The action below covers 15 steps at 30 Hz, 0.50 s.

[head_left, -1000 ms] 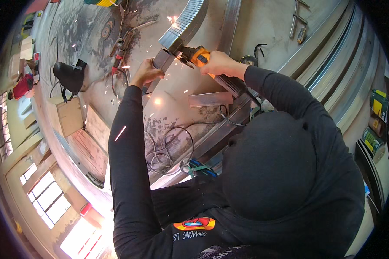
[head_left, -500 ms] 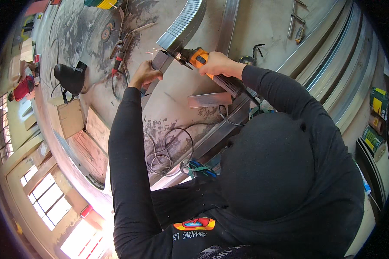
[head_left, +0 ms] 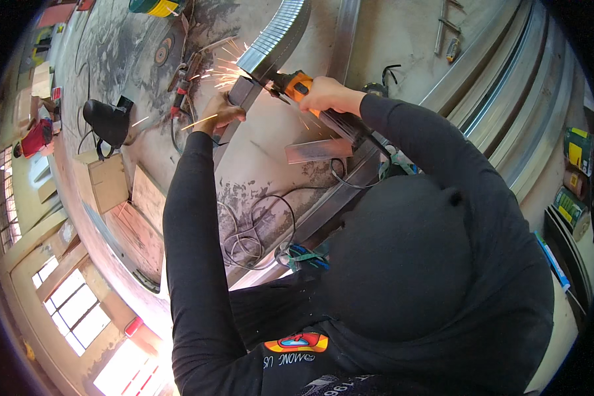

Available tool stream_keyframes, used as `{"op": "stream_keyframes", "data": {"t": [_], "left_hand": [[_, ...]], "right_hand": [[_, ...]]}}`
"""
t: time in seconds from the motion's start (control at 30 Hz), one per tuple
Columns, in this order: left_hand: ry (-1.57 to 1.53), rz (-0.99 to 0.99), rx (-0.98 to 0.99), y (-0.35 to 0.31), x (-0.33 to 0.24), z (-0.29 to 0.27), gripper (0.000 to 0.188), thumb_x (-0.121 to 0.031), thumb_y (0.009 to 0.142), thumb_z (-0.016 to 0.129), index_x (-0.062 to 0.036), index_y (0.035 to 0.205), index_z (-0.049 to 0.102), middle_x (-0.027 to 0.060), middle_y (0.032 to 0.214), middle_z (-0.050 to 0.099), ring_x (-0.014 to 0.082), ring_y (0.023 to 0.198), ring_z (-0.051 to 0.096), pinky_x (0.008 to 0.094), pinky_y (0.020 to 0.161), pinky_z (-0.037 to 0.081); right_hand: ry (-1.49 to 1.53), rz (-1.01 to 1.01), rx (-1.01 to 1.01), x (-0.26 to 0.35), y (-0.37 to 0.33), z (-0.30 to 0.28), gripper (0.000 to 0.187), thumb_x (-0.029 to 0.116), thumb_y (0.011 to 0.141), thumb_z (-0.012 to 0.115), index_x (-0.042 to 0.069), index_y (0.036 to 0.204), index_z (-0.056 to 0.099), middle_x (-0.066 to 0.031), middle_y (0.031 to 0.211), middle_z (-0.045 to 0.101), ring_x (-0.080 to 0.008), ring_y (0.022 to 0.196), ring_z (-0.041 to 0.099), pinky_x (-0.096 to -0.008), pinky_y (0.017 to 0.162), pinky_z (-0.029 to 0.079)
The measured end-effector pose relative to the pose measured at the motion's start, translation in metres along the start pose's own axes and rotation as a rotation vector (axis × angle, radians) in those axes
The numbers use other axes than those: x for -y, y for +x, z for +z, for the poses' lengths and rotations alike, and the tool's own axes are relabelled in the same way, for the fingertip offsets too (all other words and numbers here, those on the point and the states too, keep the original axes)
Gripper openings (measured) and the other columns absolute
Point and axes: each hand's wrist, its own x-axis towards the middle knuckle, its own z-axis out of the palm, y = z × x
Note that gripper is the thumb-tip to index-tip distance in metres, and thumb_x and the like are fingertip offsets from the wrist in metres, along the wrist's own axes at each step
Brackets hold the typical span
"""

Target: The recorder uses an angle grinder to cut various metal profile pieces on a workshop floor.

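Sparks point(head_left: 226, 71) are flying off to the left where an orange-and-black angle grinder point(head_left: 297, 86) meets the near end of a curved, ribbed metal channel point(head_left: 275, 41), out on the concrete floor point(head_left: 412, 43), left of the stack of long metal profiles point(head_left: 508, 99). The right hand point(head_left: 330, 96) is curled round the grinder's body, its fingertips hidden from me. The left hand point(head_left: 224, 111) clasps a square steel tube point(head_left: 245, 94) along its left side, thumb laid toward its lower end; its other fingertips I can't make out. The tube's upper end sits right by the channel's near corner; whether it rests on the floor, the head view doesn't tell. I'd expect the grinder to feel dense and lively, best held round its body, well behind the head. The tube looks stiff and hollow, probably sharp and hot at the sparking end, so the lower sides seem the safer hold. The ribbed channel I'd judge thin and springy, better steadied by its flat sides than its edges.
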Motion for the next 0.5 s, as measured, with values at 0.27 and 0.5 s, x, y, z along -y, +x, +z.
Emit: {"op": "stream_keyframes", "data": {"t": [0.27,0.5], "left_hand": [[-0.098,-0.073,0.050,0.013,0.019,0.004,0.047,-0.020,0.056,0.079,0.0037,0.096,0.069,0.0152,0.087,0.071,0.0254,0.079,0.067,0.0347,0.073,0.053],[-0.008,-0.033,0.052,0.009,0.001,0.002,0.046,-0.020,0.056,0.079,0.0043,0.093,0.069,0.0145,0.081,0.071,0.0248,0.073,0.067,0.0351,0.072,0.053]], "right_hand": [[0.023,-0.010,-0.012,0.000,0.004,0.001,0.051,0.031,0.062,0.081,-0.005,0.097,0.071,-0.0202,0.095,0.070,-0.0296,0.084,0.069,-0.0371,0.071,0.054],[0.034,-0.016,-0.034,-0.005,0.009,0.001,0.050,0.030,0.063,0.080,-0.006,0.097,0.071,-0.0213,0.095,0.070,-0.0312,0.083,0.068,-0.0375,0.072,0.053]]}}
